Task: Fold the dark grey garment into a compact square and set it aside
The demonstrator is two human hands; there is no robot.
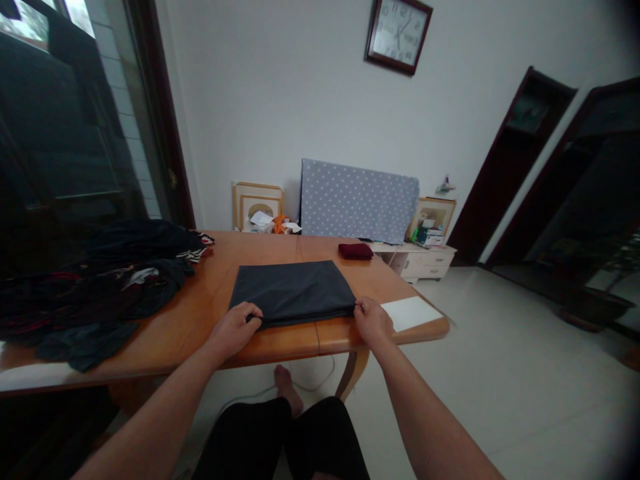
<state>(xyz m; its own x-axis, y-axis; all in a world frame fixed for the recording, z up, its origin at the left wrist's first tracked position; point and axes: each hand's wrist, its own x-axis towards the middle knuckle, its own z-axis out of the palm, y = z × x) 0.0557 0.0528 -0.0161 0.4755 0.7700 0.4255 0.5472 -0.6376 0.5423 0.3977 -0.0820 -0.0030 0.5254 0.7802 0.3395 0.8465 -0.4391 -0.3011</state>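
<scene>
A dark grey folded garment [295, 290] lies flat on the wooden table [200, 327], close to its front edge. I cannot tell what kind of garment it is. My left hand [237, 330] is closed on its near left corner. At the near right corner, my right hand [373, 322] pinches the fabric, the thumb and fingers together. The near edge between the two hands looks straight and shows layers of cloth. Beside my right hand lies a white sheet [411, 313] on the table.
A heap of dark clothes [125, 280] covers the table's left end. Toward the back right sits a small dark red folded cloth [355, 251]. Behind the table are a polka-dot cloth cover [357, 200] and a white cabinet [429, 264]. A curved table leg [353, 373] stands near my knees.
</scene>
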